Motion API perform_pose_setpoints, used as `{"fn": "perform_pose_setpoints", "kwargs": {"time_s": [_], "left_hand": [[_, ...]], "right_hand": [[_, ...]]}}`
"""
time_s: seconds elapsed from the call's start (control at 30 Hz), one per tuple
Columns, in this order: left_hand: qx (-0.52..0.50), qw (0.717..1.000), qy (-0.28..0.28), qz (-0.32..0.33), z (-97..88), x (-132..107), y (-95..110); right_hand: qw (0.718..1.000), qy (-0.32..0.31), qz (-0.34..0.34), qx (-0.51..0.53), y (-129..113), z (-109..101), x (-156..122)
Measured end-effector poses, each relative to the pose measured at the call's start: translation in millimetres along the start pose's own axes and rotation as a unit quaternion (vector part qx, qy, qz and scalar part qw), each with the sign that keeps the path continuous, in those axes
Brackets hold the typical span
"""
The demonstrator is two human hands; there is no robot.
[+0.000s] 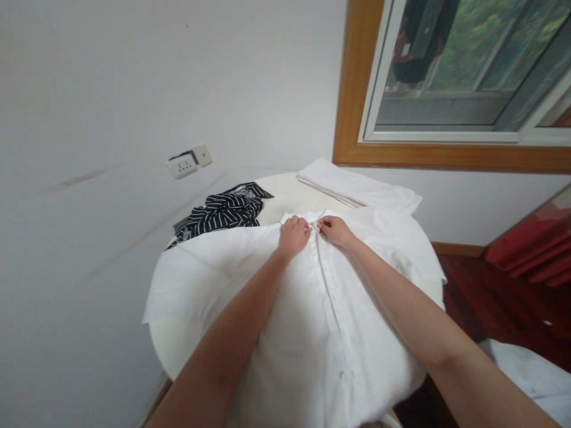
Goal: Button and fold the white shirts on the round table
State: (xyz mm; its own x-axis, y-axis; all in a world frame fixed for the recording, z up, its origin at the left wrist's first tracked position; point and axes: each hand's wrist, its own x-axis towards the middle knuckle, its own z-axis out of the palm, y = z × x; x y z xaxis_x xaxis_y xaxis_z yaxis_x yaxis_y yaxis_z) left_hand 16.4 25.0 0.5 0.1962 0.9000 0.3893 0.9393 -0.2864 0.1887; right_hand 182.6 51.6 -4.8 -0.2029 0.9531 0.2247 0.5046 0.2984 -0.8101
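Note:
A white button-up shirt (294,315) lies spread over a round white table (172,345), its collar at the far side and its lower part hanging towards me. At the collar, my left hand (294,235) rests on the cloth with its fingers closed on the edge of the front opening. Just to its right, my right hand (334,230) pinches the opposite edge near the top of the placket. The two hands almost meet at the neck. Below them the placket runs down, slightly parted, with a button showing low on it. The small detail between my fingertips is hidden.
A crumpled black-and-white striped garment (223,211) lies at the table's back left. Folded white cloth (357,184) sits at the back right under the window frame (401,154). A wall socket (182,165) is at left. White fabric (530,368) and a red curtain (535,244) are at right.

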Motion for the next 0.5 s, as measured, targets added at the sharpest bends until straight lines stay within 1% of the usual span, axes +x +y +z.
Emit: {"fn": "perform_pose_setpoints", "kwargs": {"time_s": [0.17,0.37,0.5], "left_hand": [[0.013,1.000,0.005,0.010,-0.2,-2,2],[0.023,0.999,0.028,0.030,-3.1,-5,4],[-0.012,0.999,0.024,0.035,-1.1,-3,3]], "right_hand": [[1.000,-0.011,0.004,0.006,0,1,1],[0.999,0.043,-0.007,0.005,-14,2,0],[0.998,0.044,0.017,-0.044,-20,8,-3]]}}
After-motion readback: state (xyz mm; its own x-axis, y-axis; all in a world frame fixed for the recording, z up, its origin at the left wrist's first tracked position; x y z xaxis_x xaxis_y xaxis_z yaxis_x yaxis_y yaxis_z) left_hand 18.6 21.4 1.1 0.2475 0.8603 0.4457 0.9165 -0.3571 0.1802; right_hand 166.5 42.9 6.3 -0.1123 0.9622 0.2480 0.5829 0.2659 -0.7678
